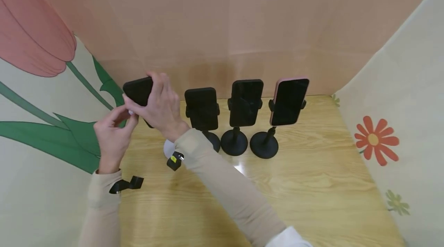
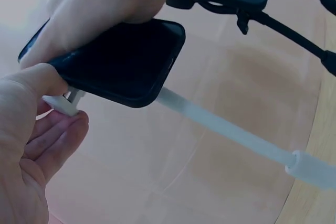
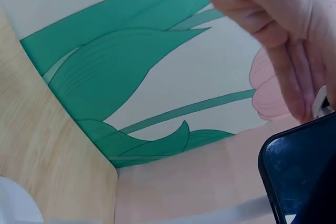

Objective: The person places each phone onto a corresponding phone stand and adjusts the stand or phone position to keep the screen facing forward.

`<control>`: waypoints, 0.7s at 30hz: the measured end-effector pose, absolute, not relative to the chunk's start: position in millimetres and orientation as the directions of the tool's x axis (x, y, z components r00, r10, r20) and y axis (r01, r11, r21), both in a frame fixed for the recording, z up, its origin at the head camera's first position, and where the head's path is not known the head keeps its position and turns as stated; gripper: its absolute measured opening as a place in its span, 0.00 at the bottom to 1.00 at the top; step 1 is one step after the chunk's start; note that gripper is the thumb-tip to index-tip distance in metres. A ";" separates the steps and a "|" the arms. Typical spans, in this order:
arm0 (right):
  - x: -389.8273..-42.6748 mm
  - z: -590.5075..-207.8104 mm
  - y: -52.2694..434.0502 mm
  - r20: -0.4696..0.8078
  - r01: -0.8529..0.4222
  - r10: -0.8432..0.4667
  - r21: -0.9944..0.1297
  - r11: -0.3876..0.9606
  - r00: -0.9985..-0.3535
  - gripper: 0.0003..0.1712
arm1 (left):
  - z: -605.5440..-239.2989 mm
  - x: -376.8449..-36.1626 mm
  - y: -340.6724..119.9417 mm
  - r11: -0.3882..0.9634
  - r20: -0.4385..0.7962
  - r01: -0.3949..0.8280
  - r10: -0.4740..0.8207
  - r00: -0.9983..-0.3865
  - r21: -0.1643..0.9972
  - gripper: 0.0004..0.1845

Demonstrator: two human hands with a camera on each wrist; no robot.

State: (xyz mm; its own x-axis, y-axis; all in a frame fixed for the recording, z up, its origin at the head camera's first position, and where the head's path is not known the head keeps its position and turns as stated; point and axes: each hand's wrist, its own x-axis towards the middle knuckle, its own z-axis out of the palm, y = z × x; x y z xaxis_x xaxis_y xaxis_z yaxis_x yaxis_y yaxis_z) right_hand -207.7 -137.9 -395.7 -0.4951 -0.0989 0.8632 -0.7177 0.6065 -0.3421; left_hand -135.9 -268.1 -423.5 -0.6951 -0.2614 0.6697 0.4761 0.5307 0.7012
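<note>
Right hand (image 1: 160, 104) curled over the top of a black phone (image 1: 138, 91), gripping it at the far left end of the row, above the wooden table (image 1: 312, 185). Phone tilted, screen partly hidden behind the fingers. Left hand (image 1: 112, 135) just below and left of the phone, thumb and fingers pinching the white clamp (image 2: 63, 102) at its lower edge. White stand pole (image 2: 226, 129) running down from under the phone to its white base (image 1: 169, 148). Beside it, three more phones on black stands: two black (image 1: 202, 108) (image 1: 246, 102), one pink-cased (image 1: 289, 100). Flower-printed cloth walls (image 1: 399, 104) around.
</note>
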 end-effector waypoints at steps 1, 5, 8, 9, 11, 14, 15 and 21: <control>-207.9 -396.1 -137.8 0.867 -0.717 -0.096 -0.337 0.610 -0.489 0.49 | -423.7 -135.7 -268.3 0.520 0.667 0.480 -0.262 -0.697 0.706 0.10; -207.8 -395.8 -138.9 0.873 -0.723 -0.088 -0.338 0.602 -0.481 0.48 | -422.4 -134.0 -270.0 0.465 0.644 0.488 -0.270 -0.716 0.738 0.11; -207.1 -395.0 -139.4 0.868 -0.722 -0.084 -0.349 0.597 -0.489 0.49 | -423.2 -132.1 -270.7 0.439 0.621 0.480 -0.273 -0.734 0.760 0.11; -206.9 -394.4 -139.6 0.866 -0.722 -0.087 -0.350 0.597 -0.492 0.49 | -423.3 -131.7 -270.7 0.434 0.619 0.479 -0.281 -0.733 0.763 0.11; -206.8 -392.9 -140.1 0.862 -0.721 -0.090 -0.355 0.595 -0.498 0.49 | -423.3 -131.2 -270.0 0.422 0.617 0.480 -0.296 -0.729 0.769 0.11; -206.7 -391.0 -140.6 0.858 -0.716 -0.090 -0.359 0.599 -0.506 0.49 | -422.6 -132.2 -268.0 0.409 0.623 0.490 -0.314 -0.716 0.769 0.10; -206.6 -390.5 -140.7 0.856 -0.712 -0.090 -0.359 0.603 -0.508 0.48 | -422.3 -132.7 -267.6 0.404 0.625 0.494 -0.319 -0.712 0.769 0.10; -205.4 -389.3 -141.0 0.841 -0.704 -0.095 -0.378 0.602 -0.532 0.47 | -425.2 -134.9 -265.8 0.393 0.646 0.522 -0.334 -0.686 0.757 0.10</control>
